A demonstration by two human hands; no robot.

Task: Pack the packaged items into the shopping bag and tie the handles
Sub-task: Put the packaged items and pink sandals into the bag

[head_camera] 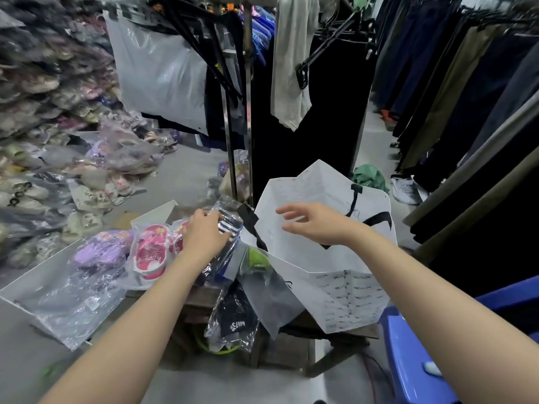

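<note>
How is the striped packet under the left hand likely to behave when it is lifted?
The striped packet looks like folded fabric in a loose clear sleeve, so it will probably flop and weigh little. The glossy, crinkled plastic may slide within the left hand, so a pinch through to the fabric seems safer.

The left hand point(204, 233) grips a clear striped packet point(231, 225) beside the mouth of the white shopping bag point(315, 258), which stands open with its black handles point(354, 199) loose. The right hand point(316, 225) hovers over the bag with fingers spread. A pink shoe packet point(151, 253) and a purple shoe packet point(100, 250) lie just left of the left hand.
</note>
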